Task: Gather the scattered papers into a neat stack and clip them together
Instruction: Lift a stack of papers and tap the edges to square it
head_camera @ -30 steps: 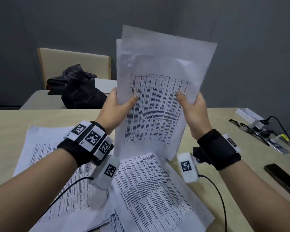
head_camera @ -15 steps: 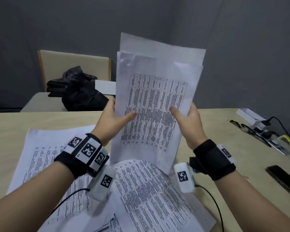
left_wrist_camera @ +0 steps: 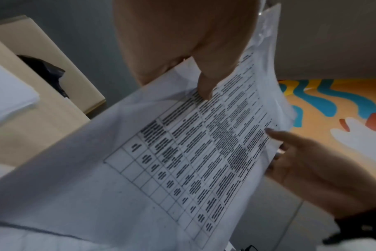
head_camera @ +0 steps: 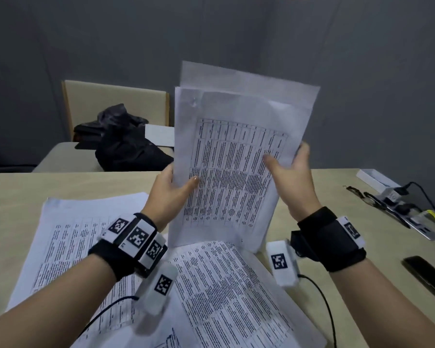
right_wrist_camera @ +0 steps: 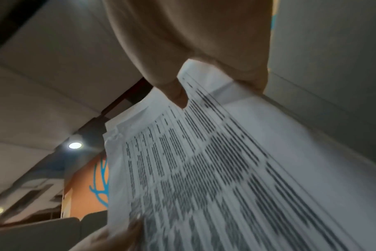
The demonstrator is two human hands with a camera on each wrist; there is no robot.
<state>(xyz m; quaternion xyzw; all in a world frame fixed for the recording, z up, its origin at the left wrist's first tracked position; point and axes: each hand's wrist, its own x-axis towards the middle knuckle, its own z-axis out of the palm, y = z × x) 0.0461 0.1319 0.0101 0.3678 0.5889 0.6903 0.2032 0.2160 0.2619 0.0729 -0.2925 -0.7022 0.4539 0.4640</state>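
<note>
I hold a bundle of printed sheets [head_camera: 232, 156] upright above the table, their top edges uneven and fanned. My left hand [head_camera: 172, 190] grips the bundle's left edge, thumb across the front page. My right hand [head_camera: 290, 169] grips the right edge, thumb on the front and fingers behind. The bundle's lower edge stands on loose papers [head_camera: 226, 292] lying on the table. More printed sheets [head_camera: 68, 237] lie flat at the left. The left wrist view shows the table-printed front page [left_wrist_camera: 193, 152] with both thumbs on it; the right wrist view shows the same page [right_wrist_camera: 204, 169], blurred.
The wooden table [head_camera: 23, 192] carries a black phone [head_camera: 427, 276] at the right edge, plus a white box [head_camera: 376, 179], cables and small dark items [head_camera: 397, 207] at the far right. Behind it a second table holds a black bag [head_camera: 126, 144] beside a chair back [head_camera: 113, 104].
The bundle came down until its lower edge met the papers on the table. My right hand slid higher up the right edge, and the sheets' tops shifted against each other.
</note>
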